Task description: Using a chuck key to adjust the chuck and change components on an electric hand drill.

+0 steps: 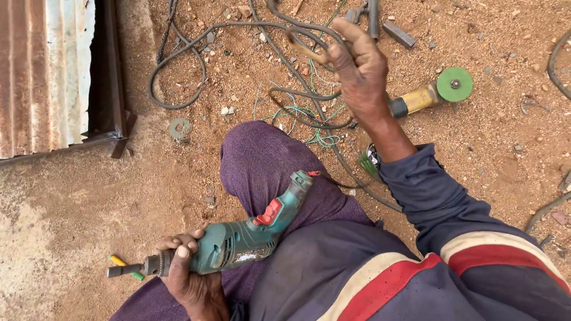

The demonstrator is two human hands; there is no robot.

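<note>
Left hand (189,274) grips green drill (238,238) by its front, lower left, bit in chuck, idle on the lap; right hand (355,66) closed on dark cable (297,32), upper centre, nothing drilled yet.

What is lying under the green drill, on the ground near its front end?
Under the chuck of the green drill, which the left hand grips, a yellow and green stick-like item lies on the sandy ground. The drill and hand cover its other end.

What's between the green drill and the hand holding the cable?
In the head view, a purple-clad knee lies between the green drill and the right hand.
</note>
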